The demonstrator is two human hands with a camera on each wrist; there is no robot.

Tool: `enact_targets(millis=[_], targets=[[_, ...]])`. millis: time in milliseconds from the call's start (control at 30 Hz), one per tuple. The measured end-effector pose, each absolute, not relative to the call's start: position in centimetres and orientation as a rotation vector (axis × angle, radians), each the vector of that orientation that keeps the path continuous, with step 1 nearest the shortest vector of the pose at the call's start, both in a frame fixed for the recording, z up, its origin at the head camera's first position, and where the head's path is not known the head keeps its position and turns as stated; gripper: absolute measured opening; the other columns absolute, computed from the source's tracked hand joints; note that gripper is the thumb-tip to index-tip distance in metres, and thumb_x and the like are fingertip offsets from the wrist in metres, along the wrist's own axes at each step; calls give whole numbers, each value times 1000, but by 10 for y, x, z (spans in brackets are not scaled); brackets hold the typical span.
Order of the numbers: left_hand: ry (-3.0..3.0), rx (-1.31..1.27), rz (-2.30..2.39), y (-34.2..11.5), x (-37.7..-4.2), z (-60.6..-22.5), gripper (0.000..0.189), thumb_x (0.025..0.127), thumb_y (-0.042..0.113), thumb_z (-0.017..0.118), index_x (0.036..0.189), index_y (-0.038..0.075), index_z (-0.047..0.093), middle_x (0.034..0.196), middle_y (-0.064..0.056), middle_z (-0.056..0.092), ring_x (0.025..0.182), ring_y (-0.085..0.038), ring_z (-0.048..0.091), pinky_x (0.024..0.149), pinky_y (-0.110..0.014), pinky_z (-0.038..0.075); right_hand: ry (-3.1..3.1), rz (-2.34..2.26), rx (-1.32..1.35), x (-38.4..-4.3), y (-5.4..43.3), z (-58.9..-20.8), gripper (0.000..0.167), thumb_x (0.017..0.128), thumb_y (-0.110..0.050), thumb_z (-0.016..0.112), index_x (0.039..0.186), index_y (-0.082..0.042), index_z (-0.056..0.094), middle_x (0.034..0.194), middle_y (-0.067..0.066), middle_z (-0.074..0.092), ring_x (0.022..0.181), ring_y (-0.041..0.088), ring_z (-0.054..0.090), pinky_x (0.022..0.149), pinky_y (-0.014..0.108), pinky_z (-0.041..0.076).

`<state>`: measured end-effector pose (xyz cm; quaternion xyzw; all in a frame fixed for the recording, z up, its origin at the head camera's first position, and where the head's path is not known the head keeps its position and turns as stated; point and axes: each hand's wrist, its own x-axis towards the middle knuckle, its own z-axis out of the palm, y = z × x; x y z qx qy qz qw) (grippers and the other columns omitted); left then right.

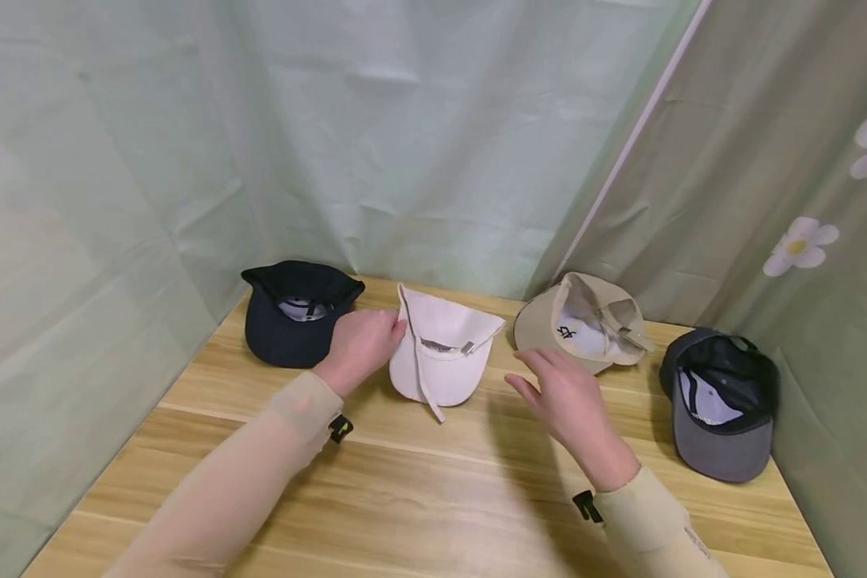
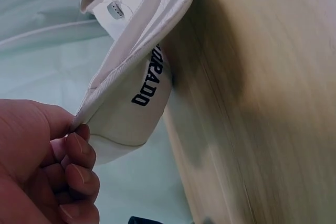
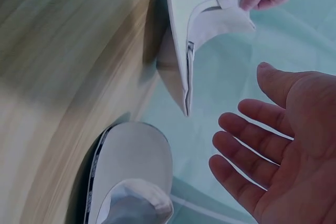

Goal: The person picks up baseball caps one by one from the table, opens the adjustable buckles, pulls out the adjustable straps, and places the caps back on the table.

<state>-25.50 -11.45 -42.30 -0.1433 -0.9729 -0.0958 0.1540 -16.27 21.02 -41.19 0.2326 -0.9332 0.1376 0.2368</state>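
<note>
A white baseball cap [image 1: 444,373] is tilted up off the wooden table near its back edge, its strap end hanging down. My left hand [image 1: 364,341] pinches the cap's left edge between thumb and curled fingers. In the left wrist view dark lettering shows on the white cap [image 2: 118,121], and the left hand [image 2: 47,166] grips its rim. My right hand [image 1: 559,393] hovers to the right of that cap, fingers spread and holding nothing. The right wrist view shows the right hand [image 3: 294,145] apart from the white cap [image 3: 181,40], palm visible.
A black cap [image 1: 282,333] lies upside down at the back left. To the right are a beige cap [image 1: 538,325] with dark marks inside and a dark grey cap [image 1: 722,445] near the right edge. Pale curtains [image 1: 433,160] enclose the wooden table [image 1: 405,498].
</note>
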Motion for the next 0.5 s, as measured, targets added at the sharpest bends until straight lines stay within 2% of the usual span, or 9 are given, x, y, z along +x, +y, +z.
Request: enact_targets(millis=[267,500], targets=[[-2787,-364,-284,-120,-269,-423,36,110,28,65,79,8,68,74,-15,70,69,-40,71,59,-55,54,-2568,349,728,-180,195,-417,44,95,-28,90,125,0,77,116,16,77,104,39,74,89,53,60],[-2832,-295,-284,-130,-280,-425,37,112,29,62,86,4,72,81,-18,73,74,-43,72,63,-58,56,-2618,320,726,-184,191,-421,49,97,-31,88,132,0,74,118,16,76,106,39,72,91,52,59]])
